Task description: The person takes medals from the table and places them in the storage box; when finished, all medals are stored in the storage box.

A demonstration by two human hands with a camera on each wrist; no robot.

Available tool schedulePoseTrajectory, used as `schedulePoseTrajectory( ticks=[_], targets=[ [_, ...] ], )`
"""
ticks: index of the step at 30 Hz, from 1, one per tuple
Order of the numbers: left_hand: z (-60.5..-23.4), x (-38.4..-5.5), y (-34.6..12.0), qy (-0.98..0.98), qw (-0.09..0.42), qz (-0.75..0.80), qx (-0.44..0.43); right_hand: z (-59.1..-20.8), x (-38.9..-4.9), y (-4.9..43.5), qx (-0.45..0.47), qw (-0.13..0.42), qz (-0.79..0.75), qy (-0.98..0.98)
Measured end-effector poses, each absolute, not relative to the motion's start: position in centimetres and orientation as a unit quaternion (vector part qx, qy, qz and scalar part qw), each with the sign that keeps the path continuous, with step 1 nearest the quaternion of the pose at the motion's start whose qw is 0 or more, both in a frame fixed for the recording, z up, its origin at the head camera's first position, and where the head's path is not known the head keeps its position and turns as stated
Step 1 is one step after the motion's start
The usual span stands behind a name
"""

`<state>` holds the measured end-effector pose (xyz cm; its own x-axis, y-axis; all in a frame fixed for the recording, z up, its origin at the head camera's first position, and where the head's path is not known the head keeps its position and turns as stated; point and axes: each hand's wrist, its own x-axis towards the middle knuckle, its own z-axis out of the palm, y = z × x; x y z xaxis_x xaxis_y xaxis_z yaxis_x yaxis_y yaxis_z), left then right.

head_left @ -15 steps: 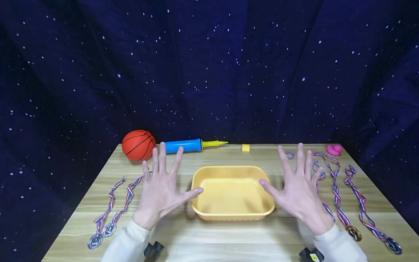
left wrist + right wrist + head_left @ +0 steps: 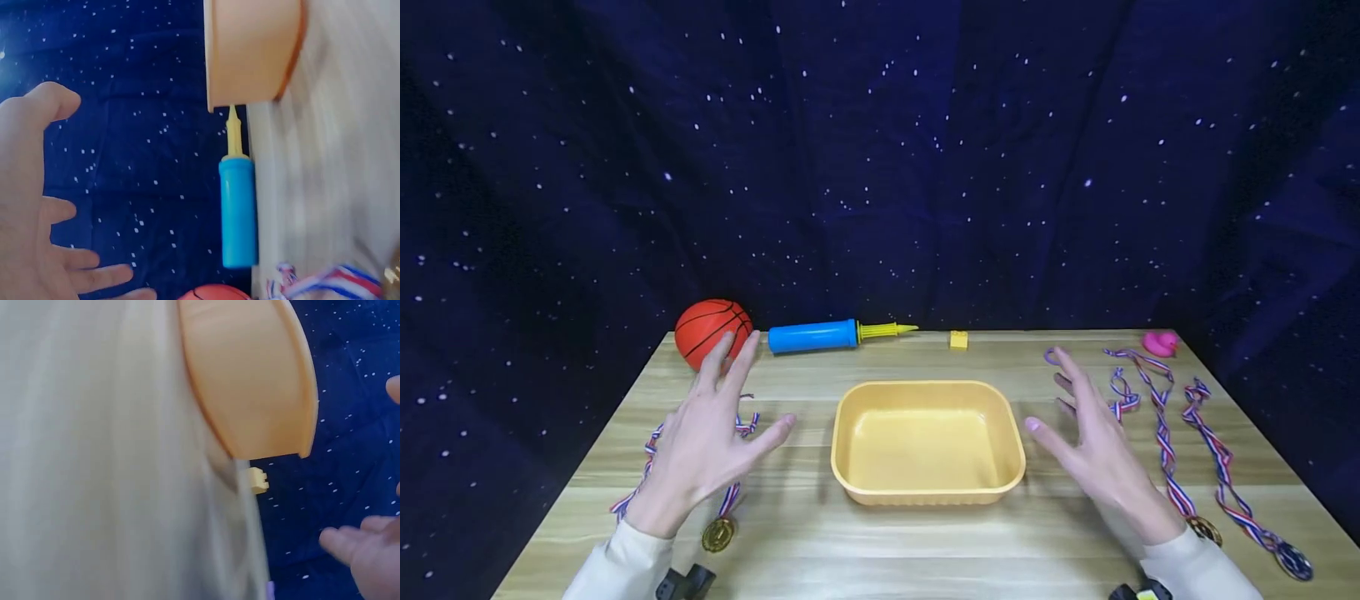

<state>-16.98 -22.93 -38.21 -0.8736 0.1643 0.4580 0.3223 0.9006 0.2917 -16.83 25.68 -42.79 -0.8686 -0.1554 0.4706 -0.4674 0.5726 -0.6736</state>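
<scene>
A yellow plastic basin [image 2: 928, 497] stands on the table between my two hands. To its left, my left hand [image 2: 696, 446] hovers with fingers spread and holds nothing. A gold medal [image 2: 718, 534] on a striped ribbon lies by the left wrist, and that hand hides part of more ribbon. At the basin's right, my right hand [image 2: 1105, 458] hangs in the air, thumb apart from the fingers, holding nothing. Beyond it lie striped ribbons [image 2: 1163, 433], a gold medal [image 2: 1204, 530] partly covered by the wrist, and a darker silver-looking medal [image 2: 1294, 561].
Along the back edge sit a red basketball [image 2: 707, 329], a blue hand pump [image 2: 812, 337] with a yellow nozzle, a small yellow block [image 2: 958, 339] and a pink rubber duck [image 2: 1161, 343]. A purple ring [image 2: 1051, 357] shows beyond the right fingertips. A starry dark curtain [image 2: 880, 167] hangs behind.
Both hands have moved apart: the left outward to the left, the right slightly to the right, away from over the basin's sides. The gold medal by the left hand has come into view.
</scene>
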Motion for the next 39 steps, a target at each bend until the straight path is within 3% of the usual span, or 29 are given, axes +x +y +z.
schedulePoseTrajectory(
  ticks=[9,16,26,39],
  targets=[
    [-40.9,-14.1,-25.9,-0.933,0.220,-0.236,-0.160,-45.6,-16.1,25.9,0.233,0.110,0.546,-0.797],
    [-43.6,-13.3,-27.7,-0.918,0.163,-0.324,-0.158,-47.2,-16.0,25.9,0.260,0.055,0.633,-0.727],
    [-45.0,-13.4,-28.8,-0.929,0.144,-0.285,-0.188,-49.2,-16.1,26.0,0.295,0.000,0.677,-0.675],
    [-45.0,-13.1,-30.3,-0.947,0.008,-0.259,-0.188,-49.6,-16.2,26.2,0.296,0.007,0.658,-0.692]
  ],
)
